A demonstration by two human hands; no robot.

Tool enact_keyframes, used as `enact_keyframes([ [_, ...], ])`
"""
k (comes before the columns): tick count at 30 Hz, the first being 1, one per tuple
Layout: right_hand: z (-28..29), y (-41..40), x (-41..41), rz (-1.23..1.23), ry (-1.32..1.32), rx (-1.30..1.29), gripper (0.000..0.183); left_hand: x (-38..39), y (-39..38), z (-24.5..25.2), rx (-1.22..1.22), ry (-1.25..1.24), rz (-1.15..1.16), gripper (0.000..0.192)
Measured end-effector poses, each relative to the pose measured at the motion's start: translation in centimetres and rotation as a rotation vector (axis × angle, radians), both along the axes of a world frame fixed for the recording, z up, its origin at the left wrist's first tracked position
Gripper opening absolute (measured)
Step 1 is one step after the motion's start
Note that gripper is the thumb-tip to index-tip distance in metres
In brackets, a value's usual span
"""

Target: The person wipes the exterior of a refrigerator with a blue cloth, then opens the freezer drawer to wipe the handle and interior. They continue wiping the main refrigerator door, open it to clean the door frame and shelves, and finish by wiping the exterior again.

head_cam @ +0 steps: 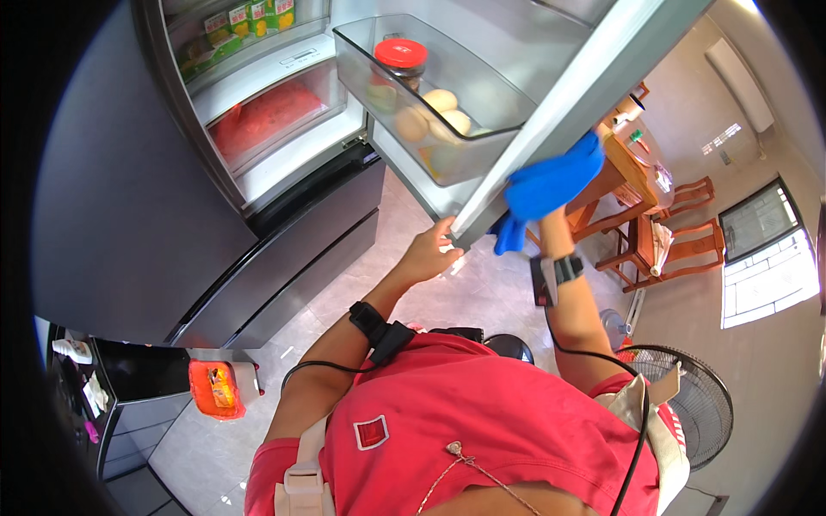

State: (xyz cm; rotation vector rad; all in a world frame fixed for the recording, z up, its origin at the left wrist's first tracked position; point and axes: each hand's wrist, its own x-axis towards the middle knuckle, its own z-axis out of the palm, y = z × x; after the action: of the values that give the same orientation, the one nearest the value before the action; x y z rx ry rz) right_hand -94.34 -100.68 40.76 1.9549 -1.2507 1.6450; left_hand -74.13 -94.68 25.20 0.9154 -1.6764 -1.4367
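The refrigerator door stands open before me. My left hand is at the door's lower corner, its fingers around or against the edge. My right hand is mostly hidden behind a blue cloth, which lies against the outer side of the door. In the clear door bin are a jar with a red lid and several eggs. Inside the refrigerator, a drawer holds something in a red bag, with green and yellow cartons on the shelf above.
At the right are a wooden table, wooden chairs and a standing fan. A bin with an orange-red liner stands at the lower left beside a black-topped cabinet. Closed lower drawers lie under the refrigerator compartment.
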Motion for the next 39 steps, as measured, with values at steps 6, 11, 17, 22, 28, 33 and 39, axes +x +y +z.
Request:
enact_keyframes([
  [6,-11.9,5.0,-1.9,0.139,-0.406,0.557,0.047,-1.0,-1.0,1.4,0.006,-0.131,-0.044,0.078],
  [11,-15.2,6.7,-4.7,0.352,-0.769,0.856,0.04,-1.6,-1.0,1.6,-0.084,-0.131,-0.051,0.084],
  [17,-12.8,7.6,-7.1,0.606,-1.148,1.082,0.029,-1.0,-0.7,1.1,-0.053,-0.122,-0.12,0.089],
  [22,-14.4,10.6,-3.2,0.334,-0.677,1.628,0.03,-1.4,-1.5,1.4,-0.043,-0.14,-0.145,0.089],
  [28,-17.4,6.5,3.5,0.752,-0.917,1.44,0.034,0.3,-1.6,2.7,-0.355,-0.257,-0.066,0.065],
  [33,-15.1,0.3,10.6,0.678,-0.963,1.496,0.025,12.5,-0.8,6.6,-0.507,-0.393,0.585,0.03],
  [39,-15.1,-10.0,18.6,0.65,-1.132,0.965,0.041,27.5,0.8,14.0,-0.92,-0.503,1.312,0.029],
])
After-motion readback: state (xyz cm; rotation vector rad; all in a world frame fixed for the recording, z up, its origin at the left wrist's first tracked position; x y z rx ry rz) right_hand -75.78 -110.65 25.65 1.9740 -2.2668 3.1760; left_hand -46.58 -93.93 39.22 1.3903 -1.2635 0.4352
